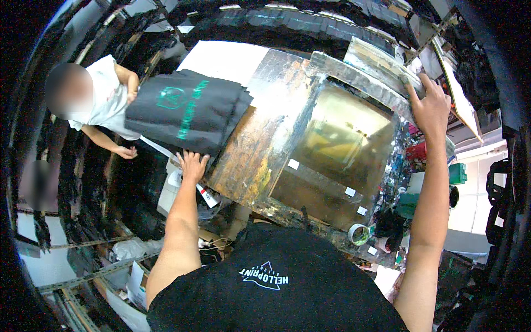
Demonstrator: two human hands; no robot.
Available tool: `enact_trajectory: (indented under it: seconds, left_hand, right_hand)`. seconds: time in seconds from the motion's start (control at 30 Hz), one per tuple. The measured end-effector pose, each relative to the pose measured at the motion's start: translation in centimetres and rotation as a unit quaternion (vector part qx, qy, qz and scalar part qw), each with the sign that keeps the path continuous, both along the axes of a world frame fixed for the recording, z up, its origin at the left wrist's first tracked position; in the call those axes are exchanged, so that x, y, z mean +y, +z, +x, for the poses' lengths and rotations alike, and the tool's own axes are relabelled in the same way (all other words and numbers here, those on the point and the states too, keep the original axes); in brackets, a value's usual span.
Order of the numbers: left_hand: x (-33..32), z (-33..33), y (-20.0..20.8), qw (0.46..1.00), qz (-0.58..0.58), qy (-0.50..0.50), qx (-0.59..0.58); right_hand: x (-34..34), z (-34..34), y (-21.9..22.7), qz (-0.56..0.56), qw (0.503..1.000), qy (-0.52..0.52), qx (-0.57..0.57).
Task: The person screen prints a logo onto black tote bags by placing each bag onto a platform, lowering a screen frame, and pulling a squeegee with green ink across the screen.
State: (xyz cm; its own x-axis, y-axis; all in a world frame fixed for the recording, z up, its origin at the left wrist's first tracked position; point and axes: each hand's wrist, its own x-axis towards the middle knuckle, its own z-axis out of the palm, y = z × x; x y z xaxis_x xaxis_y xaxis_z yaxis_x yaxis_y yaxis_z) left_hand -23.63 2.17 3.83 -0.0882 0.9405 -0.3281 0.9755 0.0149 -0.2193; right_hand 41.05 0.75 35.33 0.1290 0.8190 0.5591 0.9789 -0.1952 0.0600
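Observation:
My left hand point(192, 166) lies with its fingers spread on the near edge of a stack of flat black bags point(215, 116) with green print. The stack rests on the left part of a paint-stained wooden table point(243, 171). On the far right, my right hand point(431, 105) is closed on the corner of a worn, light-coloured frame point(376, 58), its thumb on the near side. Between my hands, a shiny brownish-gold panel point(337, 138) is set in the table top. White tape pieces point(293, 164) stick to its surface.
Another person point(108, 99) in a white shirt stands at the left end, one hand by the bags. White sheets point(221, 61) lie at the back. A roll of tape point(359, 234) sits at the near right corner. Green containers point(457, 173) stand on the right.

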Motion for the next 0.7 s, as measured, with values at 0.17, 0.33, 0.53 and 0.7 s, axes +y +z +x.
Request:
enact_trajectory:
  seconds: [0.17, 0.33, 0.53, 0.7]
  left_hand:
    - [0.4, -2.7, -2.8, 0.982, 0.166, 0.002, -0.091]
    - [4.3, -0.7, 0.7, 0.962, 0.173, 0.023, -0.209]
    - [5.4, 19.5, 5.0, 0.941, 0.074, -0.084, -0.321]
    - [0.8, 28.0, -2.9, 0.897, -0.044, -0.359, -0.253]
  right_hand:
    - [-0.3, -0.2, -0.6, 0.023, 1.000, 0.017, -0.012]
    - [-1.3, -1.7, -0.1, 0.016, 1.000, 0.024, 0.013]
    - [-0.7, 0.3, -0.7, 0.026, 1.000, 0.008, 0.006]
    - [0.2, 0.6, -1.2, 0.056, 0.998, 0.025, -0.016]
